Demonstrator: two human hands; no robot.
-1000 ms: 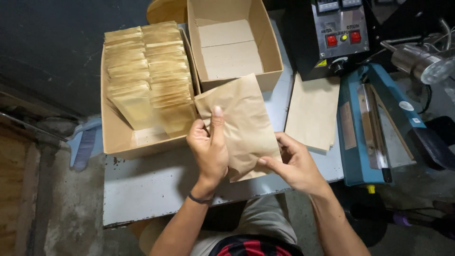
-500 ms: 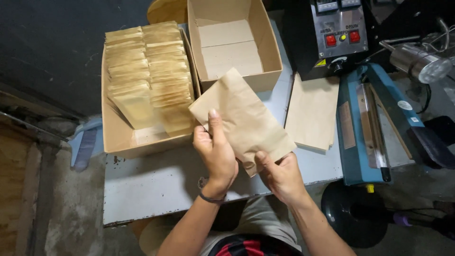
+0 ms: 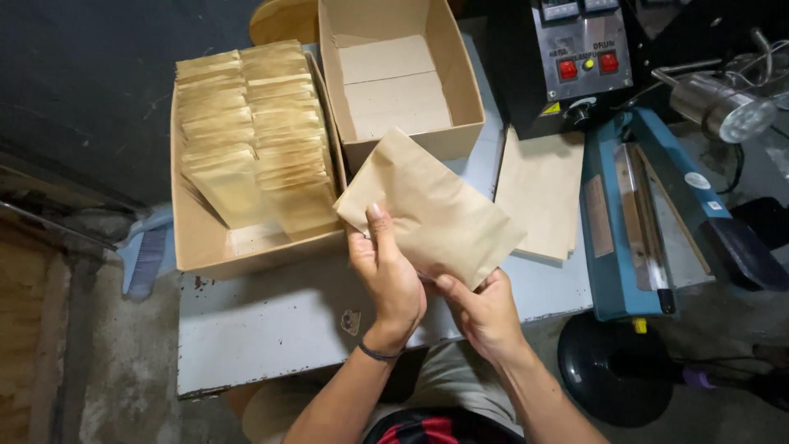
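Observation:
Both hands hold one flat brown paper pouch above the white table. My left hand grips its lower left edge, fingers up along the front. My right hand pinches the lower right corner from beneath. The pouch is tilted, its top left corner close to the cardboard box of filled pouches at the left. An open cardboard box with two flat pieces in its bottom stands just behind the pouch.
A stack of flat brown pouches lies on the table at the right. A blue heat sealer stands beyond it, with a black control unit behind. A brush lies left of the table.
The pouch has turned and shifted right and slightly down. My right hand slid from its right edge to below its lower corner, and my left hand moved lower.

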